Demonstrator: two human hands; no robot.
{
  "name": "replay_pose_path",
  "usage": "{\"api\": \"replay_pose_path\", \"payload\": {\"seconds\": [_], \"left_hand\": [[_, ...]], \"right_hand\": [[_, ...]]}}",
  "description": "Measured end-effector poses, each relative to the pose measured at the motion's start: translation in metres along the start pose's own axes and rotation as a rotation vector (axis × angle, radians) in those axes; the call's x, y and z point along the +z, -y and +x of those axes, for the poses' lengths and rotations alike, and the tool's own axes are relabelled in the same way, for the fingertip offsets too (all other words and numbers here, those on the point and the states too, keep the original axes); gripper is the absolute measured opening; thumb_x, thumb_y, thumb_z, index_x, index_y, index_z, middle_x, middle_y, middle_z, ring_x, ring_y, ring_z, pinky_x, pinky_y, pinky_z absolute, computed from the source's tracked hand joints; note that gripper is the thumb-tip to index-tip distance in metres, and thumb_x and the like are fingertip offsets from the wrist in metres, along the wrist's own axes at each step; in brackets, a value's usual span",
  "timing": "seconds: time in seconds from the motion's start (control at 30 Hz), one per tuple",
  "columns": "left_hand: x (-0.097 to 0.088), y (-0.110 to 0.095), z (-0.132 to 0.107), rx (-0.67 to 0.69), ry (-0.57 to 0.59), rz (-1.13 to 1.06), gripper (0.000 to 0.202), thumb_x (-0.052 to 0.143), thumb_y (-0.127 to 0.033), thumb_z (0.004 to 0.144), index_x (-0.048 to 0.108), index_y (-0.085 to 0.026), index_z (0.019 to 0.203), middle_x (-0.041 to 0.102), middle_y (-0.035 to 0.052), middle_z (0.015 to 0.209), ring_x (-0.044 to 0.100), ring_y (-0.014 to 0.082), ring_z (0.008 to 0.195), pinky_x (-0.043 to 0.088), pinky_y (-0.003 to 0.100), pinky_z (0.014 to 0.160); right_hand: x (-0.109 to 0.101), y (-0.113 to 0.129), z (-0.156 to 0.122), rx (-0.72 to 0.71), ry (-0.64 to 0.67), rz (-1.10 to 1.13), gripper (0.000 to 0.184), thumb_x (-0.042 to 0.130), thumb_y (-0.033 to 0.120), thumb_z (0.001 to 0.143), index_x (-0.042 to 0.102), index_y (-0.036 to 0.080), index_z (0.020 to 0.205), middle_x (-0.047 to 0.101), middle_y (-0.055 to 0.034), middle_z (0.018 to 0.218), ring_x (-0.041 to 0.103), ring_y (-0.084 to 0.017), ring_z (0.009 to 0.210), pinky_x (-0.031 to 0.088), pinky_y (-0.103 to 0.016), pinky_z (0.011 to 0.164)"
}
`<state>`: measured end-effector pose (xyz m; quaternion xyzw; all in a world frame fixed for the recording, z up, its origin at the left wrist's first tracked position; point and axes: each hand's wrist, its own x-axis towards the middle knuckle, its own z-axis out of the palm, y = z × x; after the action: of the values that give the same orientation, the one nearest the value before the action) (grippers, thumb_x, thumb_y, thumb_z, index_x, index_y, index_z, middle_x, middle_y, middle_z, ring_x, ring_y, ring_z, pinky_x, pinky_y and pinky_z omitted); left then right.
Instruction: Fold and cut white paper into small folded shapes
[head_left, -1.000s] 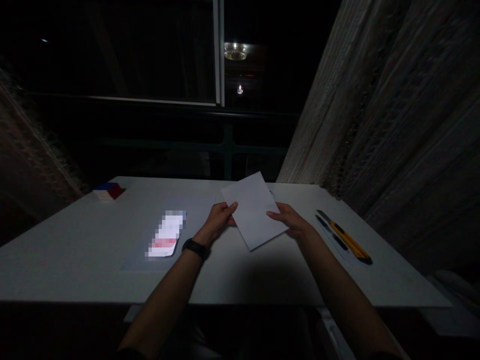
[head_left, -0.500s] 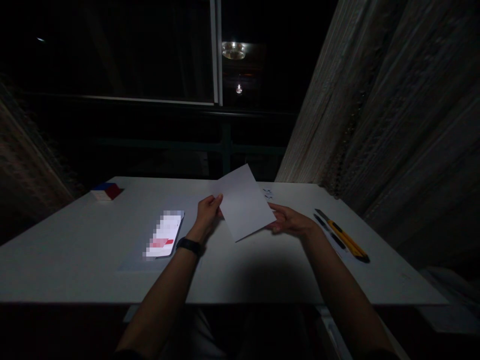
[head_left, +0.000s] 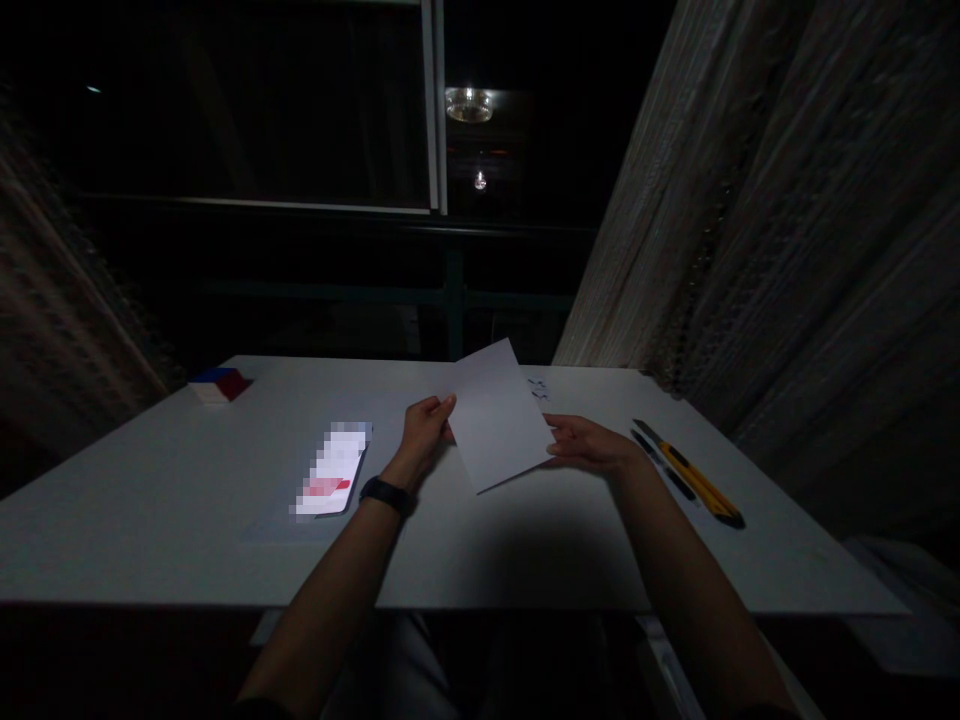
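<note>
A plain white sheet of paper (head_left: 499,415) is held up above the table, tilted and turned cornerwise. My left hand (head_left: 426,430) pinches its left edge, thumb on top and the other fingers partly hidden behind. At the lower right edge, the fingertips of my right hand (head_left: 589,442) close on the paper, its fingers mostly stretched toward it. A dark band (head_left: 386,494) circles my left wrist. Just beyond the right edge of the sheet, small dark marks or pieces (head_left: 538,388) show on the table, too small to name.
The white table (head_left: 150,510) carries a lit phone (head_left: 335,470) left of my left arm. A blue, red and white cube (head_left: 217,384) sits at the far left. To the right lie a yellow utility knife (head_left: 701,480) and a dark pen (head_left: 667,465). A curtain (head_left: 637,200) hangs behind.
The paper has shifted a little right and nearer, turning slightly, with both hands still at its edges. The whole view has moved slightly too.
</note>
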<state>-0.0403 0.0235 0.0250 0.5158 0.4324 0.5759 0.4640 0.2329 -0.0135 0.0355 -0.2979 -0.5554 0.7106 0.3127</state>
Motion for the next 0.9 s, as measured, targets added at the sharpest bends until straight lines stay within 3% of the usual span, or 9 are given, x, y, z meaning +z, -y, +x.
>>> {"api": "replay_pose_path", "payload": {"seconds": [0.1, 0.17, 0.3, 0.43, 0.6, 0.77, 0.9], "left_hand": [[-0.001, 0.001, 0.001, -0.019, -0.006, -0.037, 0.037, 0.068, -0.045, 0.066, 0.05, -0.015, 0.056, 0.046, -0.0048, 0.045, 0.043, 0.0062, 0.039, 0.034, 0.017, 0.039], [0.001, 0.002, 0.0, -0.056, 0.019, -0.079, 0.036, 0.069, -0.045, 0.064, 0.051, -0.014, 0.059, 0.047, -0.0049, 0.046, 0.043, 0.0062, 0.039, 0.036, 0.018, 0.039], [0.008, 0.001, -0.007, -0.143, 0.124, -0.14, 0.036, 0.072, -0.044, 0.062, 0.056, -0.013, 0.067, 0.051, -0.0034, 0.051, 0.048, 0.0071, 0.042, 0.042, 0.018, 0.04], [0.012, -0.003, -0.011, -0.199, 0.192, -0.159, 0.037, 0.072, -0.043, 0.063, 0.059, -0.011, 0.078, 0.06, 0.0014, 0.06, 0.057, 0.0109, 0.05, 0.05, 0.022, 0.046], [0.003, -0.004, -0.004, -0.158, 0.141, -0.179, 0.051, 0.073, -0.033, 0.064, 0.058, -0.013, 0.109, 0.066, 0.0031, 0.069, 0.061, 0.0137, 0.055, 0.054, 0.029, 0.053], [-0.002, 0.001, 0.0, -0.124, 0.177, -0.051, 0.04, 0.074, -0.028, 0.063, 0.067, -0.006, 0.095, 0.068, 0.0084, 0.072, 0.061, 0.0145, 0.057, 0.051, 0.024, 0.05], [0.001, -0.002, -0.004, -0.169, 0.231, -0.097, 0.045, 0.074, -0.025, 0.064, 0.065, -0.007, 0.104, 0.07, 0.0103, 0.08, 0.065, 0.0183, 0.064, 0.055, 0.031, 0.058]], "right_hand": [[-0.004, 0.002, -0.004, -0.03, 0.02, 0.013, 0.081, 0.077, 0.011, 0.057, 0.042, 0.021, 0.13, 0.06, -0.0102, 0.119, 0.058, -0.022, 0.106, 0.042, -0.037, 0.094], [-0.003, 0.001, -0.001, -0.078, -0.047, 0.03, 0.085, 0.078, 0.016, 0.058, 0.039, 0.023, 0.132, 0.06, -0.0105, 0.12, 0.058, -0.022, 0.107, 0.043, -0.037, 0.092], [0.009, -0.008, 0.019, -0.176, -0.285, 0.041, 0.063, 0.073, 0.034, 0.066, 0.049, 0.022, 0.123, 0.064, -0.0095, 0.113, 0.064, -0.021, 0.093, 0.049, -0.034, 0.082], [0.015, -0.015, 0.031, -0.201, -0.378, -0.016, 0.054, 0.076, 0.029, 0.062, 0.058, 0.018, 0.111, 0.068, -0.0083, 0.103, 0.066, -0.022, 0.083, 0.051, -0.034, 0.076], [0.007, -0.008, 0.019, -0.13, -0.304, -0.086, 0.056, 0.077, 0.027, 0.06, 0.059, 0.018, 0.112, 0.068, -0.0075, 0.102, 0.066, -0.022, 0.083, 0.051, -0.036, 0.075], [-0.001, -0.005, 0.013, -0.131, -0.246, -0.157, 0.056, 0.077, 0.026, 0.061, 0.06, 0.018, 0.113, 0.067, -0.008, 0.105, 0.065, -0.022, 0.088, 0.05, -0.036, 0.079], [-0.007, -0.007, 0.012, -0.118, -0.279, -0.121, 0.06, 0.076, 0.026, 0.062, 0.056, 0.019, 0.119, 0.067, -0.0083, 0.106, 0.066, -0.022, 0.085, 0.051, -0.037, 0.076]]}}
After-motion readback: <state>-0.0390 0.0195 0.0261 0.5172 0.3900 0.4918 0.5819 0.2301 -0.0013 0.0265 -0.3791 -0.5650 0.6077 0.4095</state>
